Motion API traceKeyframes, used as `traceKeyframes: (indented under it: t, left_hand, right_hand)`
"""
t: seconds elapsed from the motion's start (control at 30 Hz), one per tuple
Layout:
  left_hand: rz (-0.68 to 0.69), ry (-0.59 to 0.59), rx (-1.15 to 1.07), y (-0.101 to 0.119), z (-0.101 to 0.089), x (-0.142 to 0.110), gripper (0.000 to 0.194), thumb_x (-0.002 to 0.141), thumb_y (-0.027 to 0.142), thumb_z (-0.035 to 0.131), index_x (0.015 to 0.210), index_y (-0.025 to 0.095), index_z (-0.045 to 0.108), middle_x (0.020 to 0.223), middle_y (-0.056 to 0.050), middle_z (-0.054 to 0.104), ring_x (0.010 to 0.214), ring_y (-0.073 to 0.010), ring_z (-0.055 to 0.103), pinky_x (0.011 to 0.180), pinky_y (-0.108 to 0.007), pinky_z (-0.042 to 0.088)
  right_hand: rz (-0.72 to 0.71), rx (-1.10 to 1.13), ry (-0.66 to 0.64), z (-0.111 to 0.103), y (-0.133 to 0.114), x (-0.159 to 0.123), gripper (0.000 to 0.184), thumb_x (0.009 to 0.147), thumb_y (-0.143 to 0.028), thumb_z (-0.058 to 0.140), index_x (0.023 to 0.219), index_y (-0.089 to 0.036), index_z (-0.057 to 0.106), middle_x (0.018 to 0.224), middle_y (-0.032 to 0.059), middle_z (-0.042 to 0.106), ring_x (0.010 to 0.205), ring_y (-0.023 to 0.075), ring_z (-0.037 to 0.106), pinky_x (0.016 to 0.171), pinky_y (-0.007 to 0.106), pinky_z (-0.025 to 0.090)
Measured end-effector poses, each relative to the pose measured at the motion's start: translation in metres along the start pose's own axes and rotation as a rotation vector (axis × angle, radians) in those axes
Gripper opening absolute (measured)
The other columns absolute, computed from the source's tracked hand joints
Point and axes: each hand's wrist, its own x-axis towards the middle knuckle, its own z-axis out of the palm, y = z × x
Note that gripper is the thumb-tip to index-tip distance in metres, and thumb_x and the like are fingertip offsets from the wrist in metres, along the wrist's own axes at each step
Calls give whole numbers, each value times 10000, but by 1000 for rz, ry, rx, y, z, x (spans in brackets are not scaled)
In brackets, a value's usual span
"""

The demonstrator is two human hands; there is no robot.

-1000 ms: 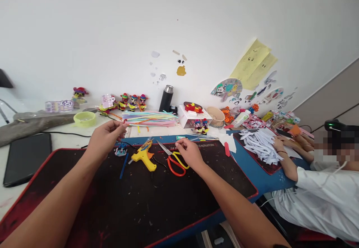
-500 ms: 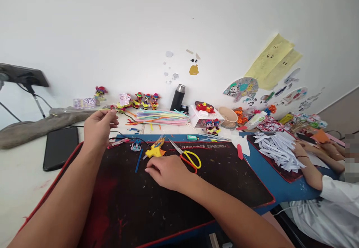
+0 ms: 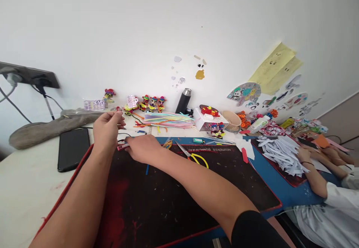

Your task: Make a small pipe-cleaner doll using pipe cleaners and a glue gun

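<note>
My left hand [image 3: 108,128] is raised over the mat's far left edge. Its fingers are pinched together, and whatever they hold is too small to make out. Lower and to the right, my right hand [image 3: 144,148] has its fingers curled at the right end of a red-and-white stick [image 3: 122,146] lying on the black mat [image 3: 157,203]. It covers most of the yellow glue gun and the small blue figure. Under my right wrist shows a blue strip [image 3: 147,169]. Scissors [image 3: 195,157] with yellow and orange handles lie right of the hand, partly behind my forearm.
Pastel pipe cleaners [image 3: 168,120], small figures [image 3: 153,104] and a black thermos [image 3: 183,101] stand along the wall. A phone [image 3: 73,149] lies at left. At right, another person's hand [image 3: 305,154] rests by a pile of white paper strips [image 3: 280,154].
My right hand has moved forward and left, from beside the glue gun to the red-and-white stick. The left hand stays pinched in nearly the same place. The view has shifted slightly.
</note>
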Motion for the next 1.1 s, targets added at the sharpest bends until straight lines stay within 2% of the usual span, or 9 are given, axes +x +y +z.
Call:
traceKeyframes:
  t: [0.17,0.3,0.4,0.5,0.63,0.77,0.83,0.97,1.1]
  left_hand:
    - [-7,-20,-17,2,-1,0,194,726,334,780,740,182,660,664,14,637,562,-124,575,496,-221,457]
    - [-19,-36,-25,6,-1,-3,180,731,303,793,759,176,667,667,16,640,575,-126,569,515,-233,454]
    - [-24,-51,-49,12,-3,-3,187,719,295,805,764,174,670,670,14,638,591,-128,573,531,-235,452]
    - [-9,-47,-102,20,-7,-1,200,707,309,788,783,182,654,676,27,618,598,-119,570,545,-228,444]
    - [-8,-53,-109,23,-8,0,235,689,320,791,783,191,619,672,40,601,595,-106,554,543,-211,423]
    - [-87,-226,2,15,1,-11,273,675,362,842,735,175,653,662,9,636,576,-125,580,508,-222,428]
    - [-117,-336,74,12,8,-21,294,657,383,879,709,168,685,653,-10,659,571,-140,592,492,-227,439]
    - [-169,-568,258,7,19,-42,374,638,489,914,732,176,733,737,-36,714,649,-175,656,526,-241,507]
    - [-248,-749,258,2,25,-56,393,693,545,907,791,192,765,876,-55,752,681,-170,666,583,-261,566]
  right_hand:
    - [-32,-7,-115,9,-9,30,228,1038,-155,534,1187,-148,706,1080,170,817,1084,321,776,840,427,611]
    - [-31,20,-114,11,-15,37,213,1040,-219,539,1160,-148,700,1091,170,814,1063,326,779,812,416,607]
    - [-14,91,-12,7,-19,27,285,1060,-342,488,1173,-154,671,1076,169,809,1004,340,780,773,420,594]
    - [63,277,132,1,-20,4,313,976,-448,602,1157,-193,617,996,118,805,878,315,769,711,382,561]
    - [155,763,276,-2,-10,-32,172,915,-347,661,983,-248,538,792,-27,720,693,176,698,625,260,486]
    - [213,1358,325,3,14,-60,185,919,-363,625,969,-256,482,657,-97,605,421,96,535,456,211,413]
    - [270,1561,317,6,29,-70,238,881,-386,646,967,-254,468,648,-96,616,410,100,563,393,184,352]
    - [348,1748,385,14,54,-85,349,804,-416,722,978,-243,474,720,-65,679,420,103,612,344,159,325]
    - [363,1807,427,23,68,-94,348,792,-381,733,997,-238,491,757,-56,699,439,104,638,338,153,339]
